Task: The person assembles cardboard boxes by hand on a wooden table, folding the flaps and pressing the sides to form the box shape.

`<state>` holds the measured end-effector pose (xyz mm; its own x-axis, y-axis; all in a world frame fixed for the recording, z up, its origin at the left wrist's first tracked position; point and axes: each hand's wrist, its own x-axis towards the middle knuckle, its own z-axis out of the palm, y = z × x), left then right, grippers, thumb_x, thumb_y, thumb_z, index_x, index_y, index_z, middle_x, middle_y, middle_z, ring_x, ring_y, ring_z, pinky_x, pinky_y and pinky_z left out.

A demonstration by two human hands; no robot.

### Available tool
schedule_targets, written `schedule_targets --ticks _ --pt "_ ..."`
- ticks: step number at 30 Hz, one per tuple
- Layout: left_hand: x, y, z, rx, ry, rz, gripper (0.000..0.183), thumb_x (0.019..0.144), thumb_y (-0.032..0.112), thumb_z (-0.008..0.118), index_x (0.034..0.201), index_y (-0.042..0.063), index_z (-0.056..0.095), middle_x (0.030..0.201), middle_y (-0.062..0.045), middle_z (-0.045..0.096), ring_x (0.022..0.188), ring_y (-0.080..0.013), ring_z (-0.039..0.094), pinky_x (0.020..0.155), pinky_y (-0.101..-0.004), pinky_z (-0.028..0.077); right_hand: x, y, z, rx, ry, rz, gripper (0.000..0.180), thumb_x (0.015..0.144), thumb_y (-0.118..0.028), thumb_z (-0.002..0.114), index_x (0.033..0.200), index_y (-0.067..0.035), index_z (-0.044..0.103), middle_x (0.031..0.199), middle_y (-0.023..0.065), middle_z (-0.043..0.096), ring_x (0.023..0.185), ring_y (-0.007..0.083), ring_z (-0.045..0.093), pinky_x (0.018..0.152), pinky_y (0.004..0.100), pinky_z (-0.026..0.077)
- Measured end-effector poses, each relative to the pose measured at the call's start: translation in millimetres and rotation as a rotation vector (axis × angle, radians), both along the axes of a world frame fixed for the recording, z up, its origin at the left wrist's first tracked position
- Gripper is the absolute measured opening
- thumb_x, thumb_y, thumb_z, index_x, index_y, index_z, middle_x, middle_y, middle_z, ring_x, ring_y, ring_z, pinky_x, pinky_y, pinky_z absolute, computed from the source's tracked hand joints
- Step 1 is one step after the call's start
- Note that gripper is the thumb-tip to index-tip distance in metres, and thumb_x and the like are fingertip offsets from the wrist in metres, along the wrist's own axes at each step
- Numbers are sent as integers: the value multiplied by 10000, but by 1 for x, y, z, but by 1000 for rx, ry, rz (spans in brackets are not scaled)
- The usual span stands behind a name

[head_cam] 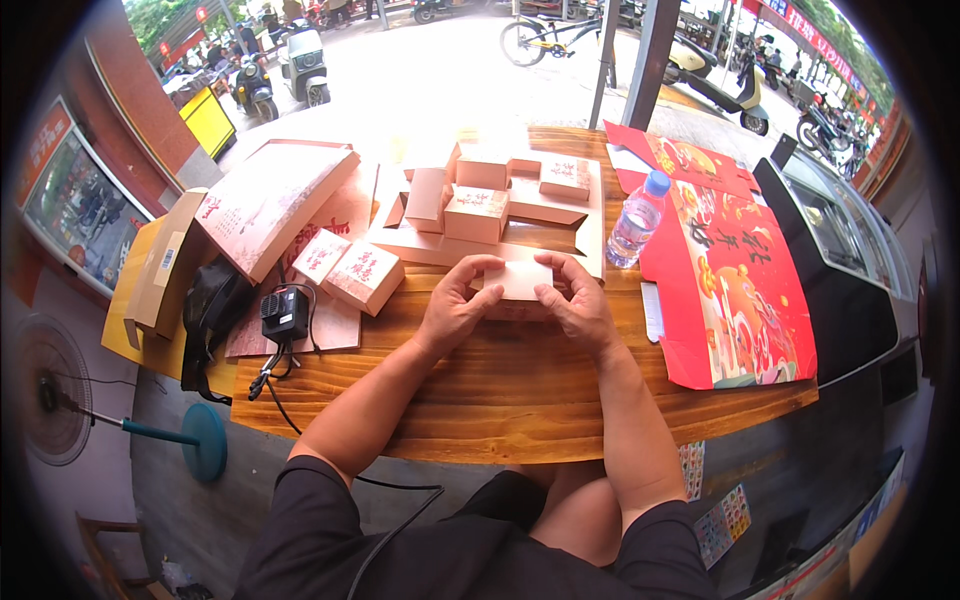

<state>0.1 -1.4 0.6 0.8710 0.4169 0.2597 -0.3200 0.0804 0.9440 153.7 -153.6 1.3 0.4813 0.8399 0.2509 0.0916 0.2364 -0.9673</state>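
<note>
Between my two hands is a small pink cardboard box (517, 283) with a plain top face towards me. My left hand (466, 296) grips its left end, thumb on the near top edge. On the opposite end, my right hand (574, 296) holds it the same way. Just beyond lies a shallow pink cardboard tray (427, 249) with an open recess. Several small printed boxes stand in or on it, among them a box with red writing (476, 214) and a plain-sided one (427, 199). Left of my hands sit two more printed boxes, the larger one (365, 276) nearer me.
A water bottle (636, 221) stands right of the tray, beside flat red printed cardboard (739, 285). At left are a large pink box lid (281, 195), a brown carton (161, 270), a black bag (212, 315) and a black device (285, 313) with cables near the wooden table's (495, 405) edge.
</note>
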Motion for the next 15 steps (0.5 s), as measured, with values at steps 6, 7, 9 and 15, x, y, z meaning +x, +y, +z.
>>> schedule_targets --ticks 6,7,9,15 --pt "-2 -1 4 76 47 25 435 947 107 650 1340 22 485 1205 -95 577 1029 -123 603 832 -252 542 2 0 -2 -36 7 9 464 916 -247 701 1305 -53 540 1105 92 652 920 112 594 775 248 495" --pt "-1 -1 3 108 31 32 444 942 112 658 1341 21 483 1203 -96 579 1025 -122 603 825 -252 542 2 0 -1 -50 -9 0 497 907 -262 713 1320 -54 530 1110 93 652 914 112 594 772 249 495" --pt "-1 0 -1 174 0 48 464 933 123 675 1341 19 479 1200 -97 583 1019 -121 604 812 -252 543 1 -1 1 -78 -39 -17 565 890 -292 737 1350 -55 511 1119 95 653 902 112 592 767 250 496" --pt "1 2 5 33 -68 197 458 936 142 673 1325 13 467 1162 -89 604 1064 -144 584 891 -289 505 -3 -4 12 -91 -141 -54 711 836 -324 793 1404 -59 459 1134 102 654 810 104 578 723 250 504"
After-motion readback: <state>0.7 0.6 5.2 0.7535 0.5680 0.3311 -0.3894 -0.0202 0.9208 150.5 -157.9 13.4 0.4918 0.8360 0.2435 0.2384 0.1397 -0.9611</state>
